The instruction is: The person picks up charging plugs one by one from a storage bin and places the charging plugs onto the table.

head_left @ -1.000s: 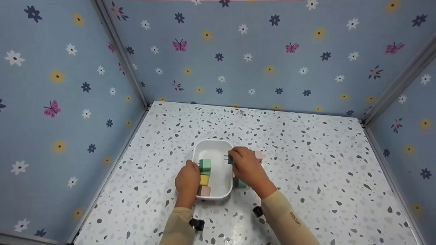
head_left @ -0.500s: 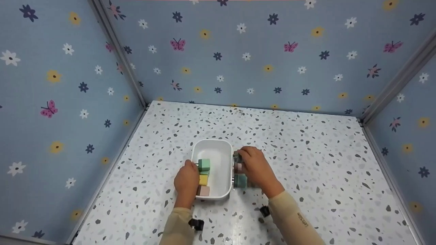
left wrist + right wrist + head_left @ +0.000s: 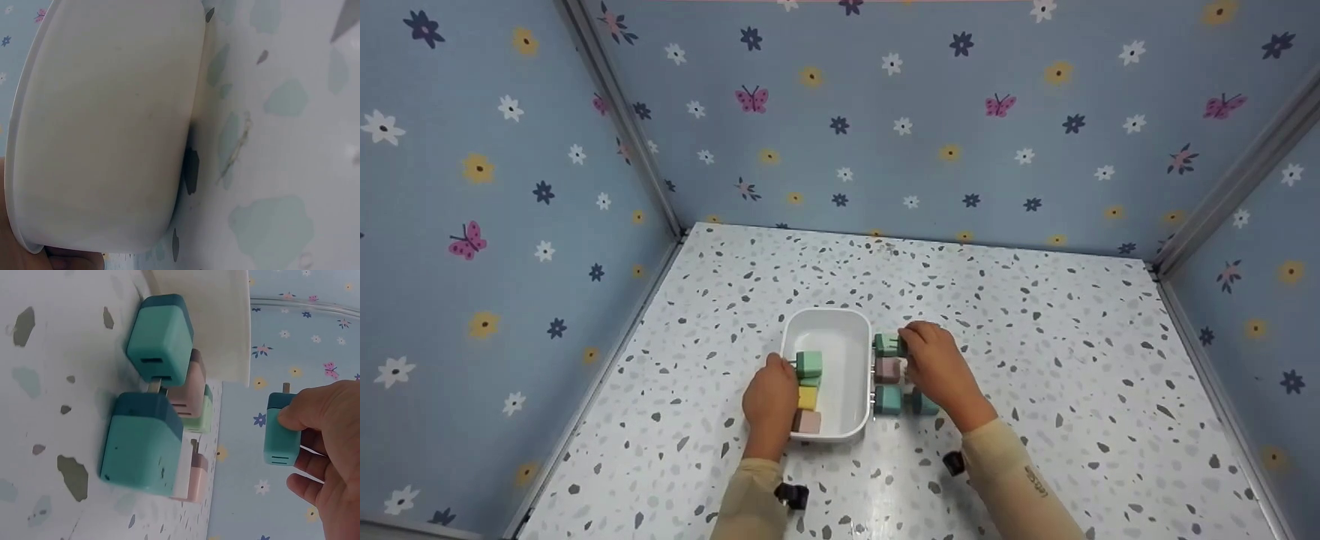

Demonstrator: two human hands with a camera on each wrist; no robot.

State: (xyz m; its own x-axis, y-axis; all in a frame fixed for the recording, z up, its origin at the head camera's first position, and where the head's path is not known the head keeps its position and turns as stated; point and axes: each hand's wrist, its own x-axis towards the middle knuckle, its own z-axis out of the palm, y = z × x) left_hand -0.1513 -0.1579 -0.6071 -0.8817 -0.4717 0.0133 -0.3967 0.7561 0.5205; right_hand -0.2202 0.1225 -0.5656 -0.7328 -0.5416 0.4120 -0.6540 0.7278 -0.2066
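My left hand [image 3: 771, 397] grips the left rim of a white plastic tub [image 3: 846, 416], seen from outside as a pale wall [image 3: 107, 135] in the left wrist view. Inside, along its left side, lie a mint charger [image 3: 810, 364], a yellow one [image 3: 808, 397] and a pink one [image 3: 810, 421]. My right hand [image 3: 941, 367] is raised beyond the tub's right side. Between its thumb and fingers it pinches a teal plug charger [image 3: 281, 439], prongs pointing left in the head view. Below it, chargers stand by the tub: mint [image 3: 886, 345], dusty pink [image 3: 888, 370] and teal [image 3: 889, 400].
Another teal charger [image 3: 925, 403] stands right of that row, and a light pink one [image 3: 197, 484] shows farther along in the right wrist view. The speckled tabletop [image 3: 1035, 360] is bounded by flowered blue panels [image 3: 900, 112] at the back and sides.
My right hand has carried the charger from over the tub's right rim to the right, uncovering the row of chargers beside the tub. The left hand and the tub have stayed in place.
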